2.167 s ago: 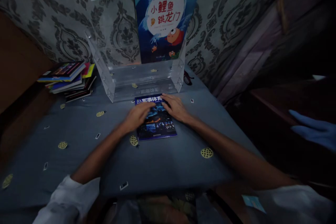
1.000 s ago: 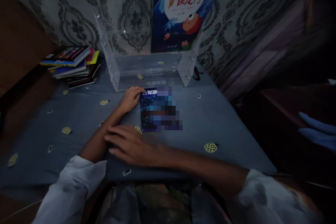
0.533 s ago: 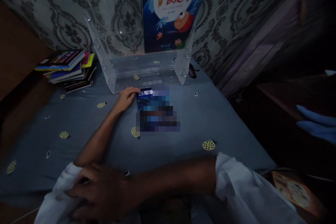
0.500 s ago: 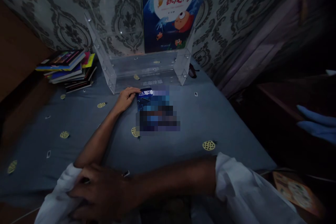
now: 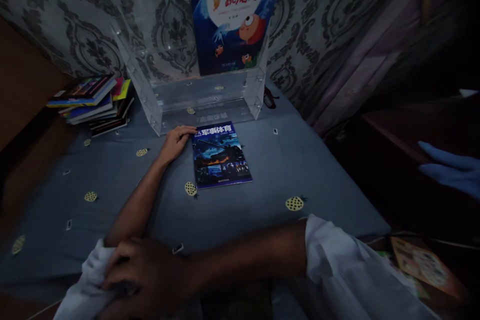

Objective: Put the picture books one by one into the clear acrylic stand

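Observation:
A dark blue magazine (image 5: 221, 155) with white Chinese title characters lies flat on the grey-blue cloth. My left hand (image 5: 176, 143) rests palm down at its top left corner, fingers stretched out and fingertips touching the edge. Across my body reaches my right arm, and my right hand (image 5: 144, 272) is closed on the rolled white sleeve (image 5: 92, 272) of my left arm near the elbow. The right fingertips are dim and partly hidden in the fabric. Just beyond the magazine stands a clear acrylic book stand (image 5: 206, 105).
A picture book (image 5: 232, 35) with an orange fish leans upright in the stand. Stacked books (image 5: 97, 102) sit at the left back. Sunglasses (image 5: 269, 99) lie beside the stand. Patterned wallpaper rises behind; blue finger-like shapes (image 5: 450, 165) show at right.
My right hand's fingers have bent more tightly around the left sleeve, which looks more bunched. The left hand stays at the magazine's corner. The view has shifted slightly.

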Available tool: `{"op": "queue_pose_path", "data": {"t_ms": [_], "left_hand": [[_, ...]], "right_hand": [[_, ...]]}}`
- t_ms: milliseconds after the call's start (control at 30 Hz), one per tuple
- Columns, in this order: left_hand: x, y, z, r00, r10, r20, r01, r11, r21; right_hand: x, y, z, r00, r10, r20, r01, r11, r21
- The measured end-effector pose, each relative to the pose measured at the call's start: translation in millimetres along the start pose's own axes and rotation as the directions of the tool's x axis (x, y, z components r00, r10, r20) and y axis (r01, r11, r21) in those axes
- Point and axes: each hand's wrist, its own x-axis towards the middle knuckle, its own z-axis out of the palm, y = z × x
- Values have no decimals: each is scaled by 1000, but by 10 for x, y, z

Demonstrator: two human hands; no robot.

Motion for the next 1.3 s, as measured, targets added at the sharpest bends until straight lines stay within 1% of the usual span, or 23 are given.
{"op": "queue_pose_path", "data": {"t_ms": [100,167,300,367,400,433,467,500,567,633,733,900,967,1067,1133,1200,1300], "left_hand": [[-1,1,4,1000,25,-5,-25,1000,5],[3,10,-1,999,33,-3,-33,999,14],[10,28,-11,1000,6,30,-8,998,65],[9,24,-6,999,5,39,-8,996,90],[7,18,-1,999,11,37,-15,995,100],[4,11,5,999,22,32,-26,994,107],[0,3,11,999,36,24,-39,993,109],[-4,-4,17,999,51,15,-53,993,107],[-13,-11,26,997,76,2,-76,993,96],[-21,-10,32,997,80,-5,-80,993,91],[-34,2,39,998,52,-23,-49,993,108],[-43,24,54,1000,13,-21,-10,991,136],[-40,36,55,1000,11,-14,-8,988,156],[-35,61,48,1000,15,9,-17,983,183],[-33,83,38,1000,17,21,-21,980,197],[-33,107,30,999,13,31,-20,977,214],[-39,140,22,998,28,53,-39,971,237]], "right_hand": [[7,1,45,999,-47,3,47,995,85],[16,-8,13,998,-62,4,61,994,94],[19,63,-204,989,-148,6,147,989,23],[-8,164,-381,985,-167,-34,165,985,-48],[-33,224,-485,987,-141,-73,134,987,-86],[-65,285,-601,988,-81,-133,65,990,-123],[-103,344,-725,979,9,-206,-42,987,-156],[-144,398,-855,954,93,-284,-152,970,-190],[-224,491,-1114,903,197,-383,-320,902,-291],[-285,574,-1340,884,223,-410,-398,819,-413],[-321,708,-1567,886,218,-410,-428,726,-539],[-342,955,-1812,863,244,-442,-483,651,-585],[-402,1048,-1965,840,274,-468,-526,620,-582],[-578,1190,-2248,782,296,-548,-604,577,-550],[-732,1284,-2416,758,283,-587,-622,583,-522],[-880,1369,-2532,766,254,-591,-594,632,-498],[-1033,1463,-2607,786,199,-586,-518,729,-447]]}}
